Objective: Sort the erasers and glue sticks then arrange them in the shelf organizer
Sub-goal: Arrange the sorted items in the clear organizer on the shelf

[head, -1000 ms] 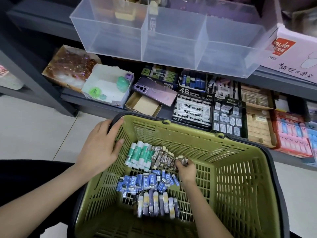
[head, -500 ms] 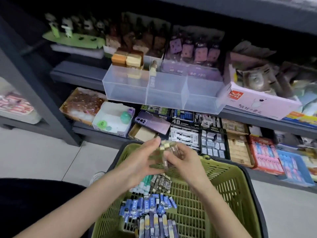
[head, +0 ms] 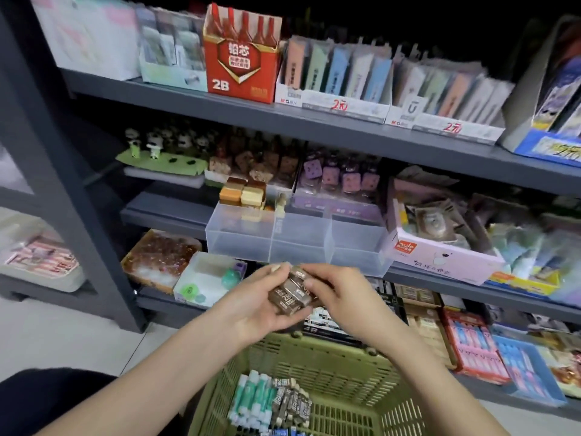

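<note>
Several brown 2B erasers are held as one stack between both hands, above the green basket.
The stack is best squared flush, then carried toward 12 o'clock and set into a single compartment of the clear organizer, kept for erasers alone. The left hand is cupped under the stack with its fingers curled round it, and the right hand pinches the stack's 3 o'clock side. Green-and-white glue sticks lie in the basket at 6 o'clock.

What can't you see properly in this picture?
Head view only.
How many brown erasers are held: fingers of the left hand and right hand cover them.
Blue erasers in the basket: cut off by the bottom edge.
Small print on the wrappers: blurred.
</note>
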Demonstrator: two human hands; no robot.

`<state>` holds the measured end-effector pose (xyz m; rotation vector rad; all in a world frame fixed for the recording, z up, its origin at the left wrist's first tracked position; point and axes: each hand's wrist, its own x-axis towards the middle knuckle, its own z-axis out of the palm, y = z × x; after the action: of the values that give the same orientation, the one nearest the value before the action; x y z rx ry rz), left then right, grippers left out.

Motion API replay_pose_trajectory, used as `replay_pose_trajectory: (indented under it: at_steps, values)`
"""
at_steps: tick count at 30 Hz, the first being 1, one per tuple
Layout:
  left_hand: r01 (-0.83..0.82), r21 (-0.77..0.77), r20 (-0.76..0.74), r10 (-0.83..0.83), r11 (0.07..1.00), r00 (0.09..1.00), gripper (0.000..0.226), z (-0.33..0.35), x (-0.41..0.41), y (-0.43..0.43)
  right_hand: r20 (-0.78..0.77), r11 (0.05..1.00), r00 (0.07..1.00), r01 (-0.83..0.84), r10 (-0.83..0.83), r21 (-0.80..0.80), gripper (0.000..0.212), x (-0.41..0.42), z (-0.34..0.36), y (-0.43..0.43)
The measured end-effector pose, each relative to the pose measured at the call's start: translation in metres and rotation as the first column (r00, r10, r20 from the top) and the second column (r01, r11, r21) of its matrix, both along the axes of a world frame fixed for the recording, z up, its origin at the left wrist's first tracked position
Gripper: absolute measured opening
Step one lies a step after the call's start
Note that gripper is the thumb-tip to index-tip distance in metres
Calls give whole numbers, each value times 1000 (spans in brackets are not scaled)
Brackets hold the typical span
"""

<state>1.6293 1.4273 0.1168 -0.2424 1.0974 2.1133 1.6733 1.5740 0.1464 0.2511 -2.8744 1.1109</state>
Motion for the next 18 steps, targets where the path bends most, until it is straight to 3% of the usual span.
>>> replay_pose_trajectory:
  at_steps: [3,5,8,10,15,18]
  values:
    - [-11,-19,-37,11,1000,999,6,12,-12,1,-93,979,994,-39,58,199,23,-13,19,1]
    - [-34,-16,-44,33,999,998,7,20,-22,-1,-181,975,982,-7,48,221,21,-22,28,5]
    - [-104,-3,-28,104,995,994,18,30,-43,-10,-251,986,960,149,-127,71,15,-36,35,16]
    - [-148,3,-26,148,989,989,26,34,-56,-17,-189,963,944,266,-270,-46,8,-53,34,24]
    - [-218,10,-45,218,976,975,20,42,-84,-29,-102,861,878,428,-468,-274,17,-99,17,30]
    - [-242,-6,-73,241,970,968,18,45,-98,-32,-97,829,845,482,-525,-285,28,-129,13,29]
